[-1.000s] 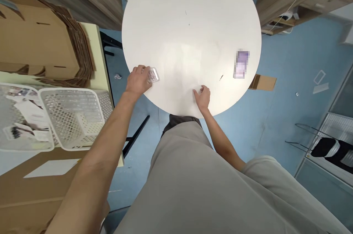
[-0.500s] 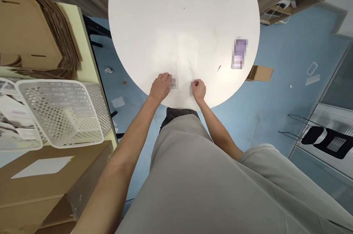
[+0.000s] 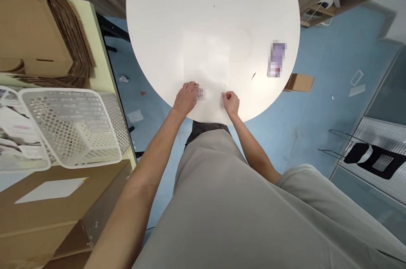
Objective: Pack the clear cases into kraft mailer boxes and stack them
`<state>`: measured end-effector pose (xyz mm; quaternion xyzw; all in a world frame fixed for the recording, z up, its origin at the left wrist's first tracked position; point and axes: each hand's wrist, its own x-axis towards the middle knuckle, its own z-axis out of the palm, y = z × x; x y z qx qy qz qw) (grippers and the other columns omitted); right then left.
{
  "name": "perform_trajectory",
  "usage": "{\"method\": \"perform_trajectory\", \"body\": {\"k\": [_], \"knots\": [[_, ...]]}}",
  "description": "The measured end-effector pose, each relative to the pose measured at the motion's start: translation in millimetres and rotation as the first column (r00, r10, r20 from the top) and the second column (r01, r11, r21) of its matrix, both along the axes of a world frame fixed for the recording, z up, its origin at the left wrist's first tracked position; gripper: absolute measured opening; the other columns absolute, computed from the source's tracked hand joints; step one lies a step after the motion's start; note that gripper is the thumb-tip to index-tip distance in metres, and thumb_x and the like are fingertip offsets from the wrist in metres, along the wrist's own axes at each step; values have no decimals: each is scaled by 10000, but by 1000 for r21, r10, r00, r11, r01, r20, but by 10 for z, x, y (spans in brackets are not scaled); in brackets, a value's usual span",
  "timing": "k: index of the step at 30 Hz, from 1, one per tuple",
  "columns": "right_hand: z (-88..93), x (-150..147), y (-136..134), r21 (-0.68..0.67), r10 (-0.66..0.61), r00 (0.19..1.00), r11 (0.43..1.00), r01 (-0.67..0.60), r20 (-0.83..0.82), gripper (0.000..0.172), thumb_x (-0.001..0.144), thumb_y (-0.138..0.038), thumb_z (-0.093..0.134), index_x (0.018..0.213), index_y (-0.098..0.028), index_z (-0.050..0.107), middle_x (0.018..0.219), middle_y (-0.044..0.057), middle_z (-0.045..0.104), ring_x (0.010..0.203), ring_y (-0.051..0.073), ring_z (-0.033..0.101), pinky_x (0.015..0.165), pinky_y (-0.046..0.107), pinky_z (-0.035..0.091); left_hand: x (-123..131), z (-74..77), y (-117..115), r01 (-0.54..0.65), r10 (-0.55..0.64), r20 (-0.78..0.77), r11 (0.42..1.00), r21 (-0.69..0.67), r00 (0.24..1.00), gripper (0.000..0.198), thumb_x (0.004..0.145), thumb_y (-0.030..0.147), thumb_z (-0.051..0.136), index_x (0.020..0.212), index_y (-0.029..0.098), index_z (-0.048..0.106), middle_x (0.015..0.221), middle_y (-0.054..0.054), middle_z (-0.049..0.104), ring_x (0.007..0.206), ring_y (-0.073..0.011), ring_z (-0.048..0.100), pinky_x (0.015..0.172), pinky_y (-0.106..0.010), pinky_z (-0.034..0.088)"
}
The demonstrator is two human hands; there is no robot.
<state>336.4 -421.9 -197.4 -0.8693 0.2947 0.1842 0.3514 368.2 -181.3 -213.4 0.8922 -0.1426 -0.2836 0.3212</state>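
Note:
Near the front edge of the round white table (image 3: 158, 49), my left hand (image 3: 185, 100) rests with its fingers bent over the left side of a small clear plastic case (image 3: 201, 93). Several small pinkish pieces show inside the case, too small to name. The case lies flat on the tabletop, its left end covered by my fingertips. To the right and apart from it, my right hand (image 3: 231, 103) is closed, thumb and fingertips pinched together just above the table. Whatever it pinches, if anything, is too small to make out.
A blurred purple-and-white item (image 3: 277, 59) lies at the table's right. To the left, a side table bears flattened cardboard (image 3: 34, 28), a white perforated basket (image 3: 72, 163) and a large carton (image 3: 41, 218). An open cardboard box (image 3: 303, 83) sits on the blue floor.
The view has shifted slightly. Both hands and the case keep nearly the same places on the table; the glare on the tabletop looks broader and paler.

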Motion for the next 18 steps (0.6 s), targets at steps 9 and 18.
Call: {"method": "perform_trajectory", "body": {"k": [9, 18], "knots": [[317, 151, 537, 122, 186, 978, 973, -197, 100, 308, 1095, -539, 580, 1002, -255, 656, 1039, 59, 764, 984, 238, 722, 969, 399, 589, -111, 108, 1, -260, 259, -13, 961, -90, 966, 645, 1058, 399, 640, 1649, 178, 504, 1747, -232, 453, 1654, -398, 398, 1326, -600, 415], [19, 301, 1089, 166, 362, 930, 915, -368, 70, 191, 1078, -348, 616, 931, -242, 679, 1160, 69, 734, 913, 212, 713, 913, 376, 610, -177, 131, -44, -774, 710, -329, 619, -129, 623, 358, 1012, 508, 696, 1141, 197, 819, 1219, -123, 841, 1153, -283, 784, 1065, -403, 613]]}}
